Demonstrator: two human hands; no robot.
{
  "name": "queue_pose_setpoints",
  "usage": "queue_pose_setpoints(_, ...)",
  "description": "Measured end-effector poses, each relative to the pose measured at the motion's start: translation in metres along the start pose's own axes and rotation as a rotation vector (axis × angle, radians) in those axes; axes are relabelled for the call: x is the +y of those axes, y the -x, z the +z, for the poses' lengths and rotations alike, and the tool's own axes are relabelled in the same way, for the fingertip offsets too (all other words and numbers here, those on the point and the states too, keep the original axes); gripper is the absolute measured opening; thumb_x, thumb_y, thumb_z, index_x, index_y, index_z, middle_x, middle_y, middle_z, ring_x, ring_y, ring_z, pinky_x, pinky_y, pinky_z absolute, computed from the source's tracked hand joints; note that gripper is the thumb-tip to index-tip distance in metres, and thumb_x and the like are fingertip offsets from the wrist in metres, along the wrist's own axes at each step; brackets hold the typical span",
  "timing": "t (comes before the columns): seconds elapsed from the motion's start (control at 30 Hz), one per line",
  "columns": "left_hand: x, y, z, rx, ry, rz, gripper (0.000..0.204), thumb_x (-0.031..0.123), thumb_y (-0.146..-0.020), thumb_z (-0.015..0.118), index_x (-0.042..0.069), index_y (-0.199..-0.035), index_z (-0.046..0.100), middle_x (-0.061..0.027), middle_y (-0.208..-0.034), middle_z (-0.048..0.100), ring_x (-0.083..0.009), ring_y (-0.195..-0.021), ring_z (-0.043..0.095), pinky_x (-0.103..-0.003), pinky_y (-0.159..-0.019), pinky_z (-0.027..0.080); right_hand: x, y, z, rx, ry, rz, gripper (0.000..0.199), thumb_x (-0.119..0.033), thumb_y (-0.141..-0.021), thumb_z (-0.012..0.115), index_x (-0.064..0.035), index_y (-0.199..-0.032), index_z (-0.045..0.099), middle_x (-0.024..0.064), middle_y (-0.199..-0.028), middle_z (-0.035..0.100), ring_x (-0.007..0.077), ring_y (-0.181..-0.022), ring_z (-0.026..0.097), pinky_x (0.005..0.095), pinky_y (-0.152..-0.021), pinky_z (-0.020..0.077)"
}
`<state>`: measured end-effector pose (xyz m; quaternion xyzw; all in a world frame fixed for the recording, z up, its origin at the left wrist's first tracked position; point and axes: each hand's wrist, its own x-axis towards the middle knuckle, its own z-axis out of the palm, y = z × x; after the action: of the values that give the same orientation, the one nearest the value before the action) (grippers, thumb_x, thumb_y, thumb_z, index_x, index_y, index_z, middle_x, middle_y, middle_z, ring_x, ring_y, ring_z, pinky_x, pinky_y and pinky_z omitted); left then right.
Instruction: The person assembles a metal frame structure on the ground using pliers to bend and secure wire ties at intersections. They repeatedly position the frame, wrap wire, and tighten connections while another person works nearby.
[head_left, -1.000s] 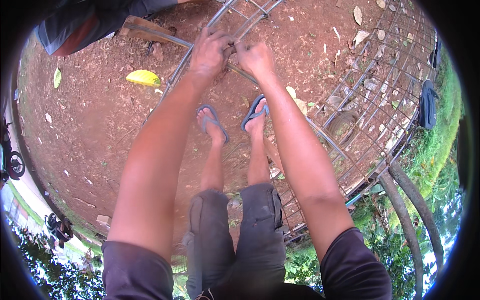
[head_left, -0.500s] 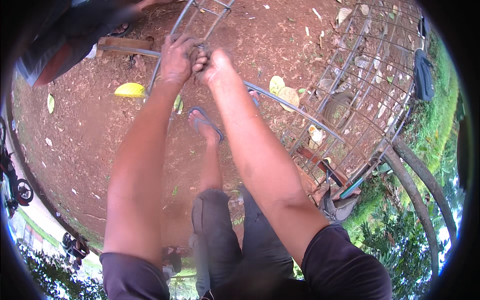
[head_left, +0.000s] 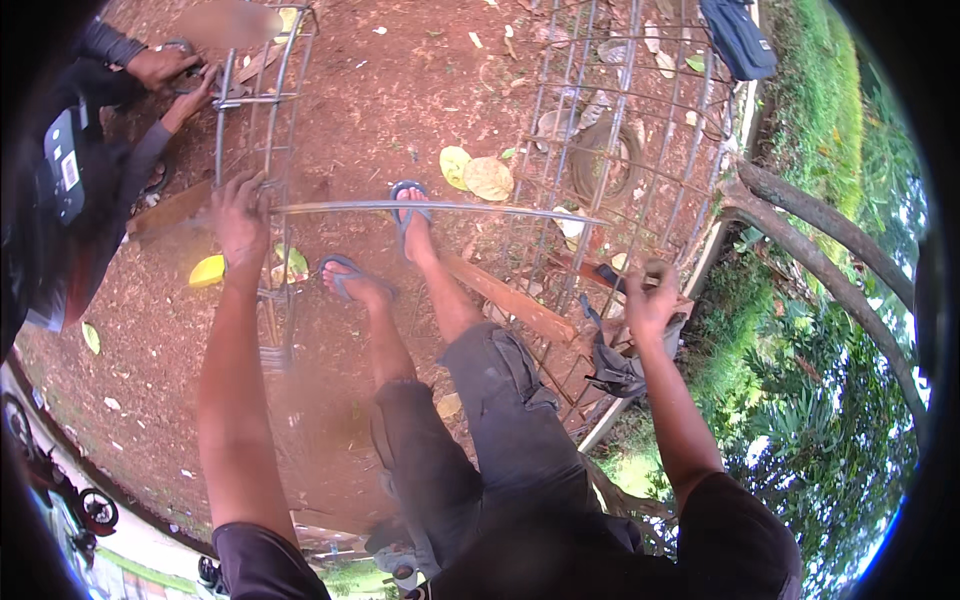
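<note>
Your hands, together on the steel cage half a second ago, are now apart. Left hand (head_left: 240, 215) grips the long steel rod (head_left: 440, 208) at the narrow cage (head_left: 262, 130); right hand (head_left: 650, 300) has swung to the wire mesh (head_left: 620, 150), fingers clenched on something small I cannot make out.

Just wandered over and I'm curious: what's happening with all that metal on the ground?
A person stands on red dirt working on steel rebar. Their left hand grips one end of a long steel rod at a narrow rebar cage, while the right hand reaches to a wire mesh panel. A co-worker's hands work on the cage's far end.
</note>
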<state>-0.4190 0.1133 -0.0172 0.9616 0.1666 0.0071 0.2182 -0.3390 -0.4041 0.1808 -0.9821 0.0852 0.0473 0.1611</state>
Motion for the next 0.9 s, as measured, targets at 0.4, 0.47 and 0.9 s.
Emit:
queue_pose_setpoints(0.4,0.043,0.054,0.018,0.380,0.196,-0.698,0.024,0.019,-0.080,0.070,0.002,-0.096,0.063,-0.0110,-0.087,0.066,-0.0225,-0.078,0.059,-0.034,-0.071,0.048,0.151,-0.017,-0.041,-0.175,0.385,0.277,0.033,-0.013,-0.080,0.058,0.0079,-0.105,0.051,0.0281,-0.096,0.059,0.0436,-0.091,0.058,0.0464,-0.079,0.0446)
queue_pose_setpoints(0.47,0.071,0.069,0.009,0.342,0.495,-0.998,0.024,0.019,-0.082,0.068,0.001,-0.097,0.064,-0.0088,-0.083,0.065,-0.0188,-0.073,0.059,-0.031,-0.066,0.048,0.118,-0.027,-0.044,-0.054,0.240,0.273,0.027,-0.008,-0.080,0.053,0.0068,-0.102,0.051,0.0243,-0.086,0.062,0.0393,-0.081,0.061,0.0466,-0.074,0.0459)
queue_pose_setpoints(0.9,0.204,0.066,-0.018,-0.292,1.832,-1.128,0.064,0.054,-0.085,0.060,0.002,-0.122,0.054,-0.0100,-0.100,0.063,-0.0171,-0.096,0.061,-0.030,-0.086,0.046,-0.251,-0.011,0.104,-1.350,0.075,-0.035,0.012,-0.006,-0.084,0.052,-0.0014,-0.095,0.053,0.0089,-0.079,0.057,0.0188,-0.068,0.058,0.0323,-0.055,0.0504)
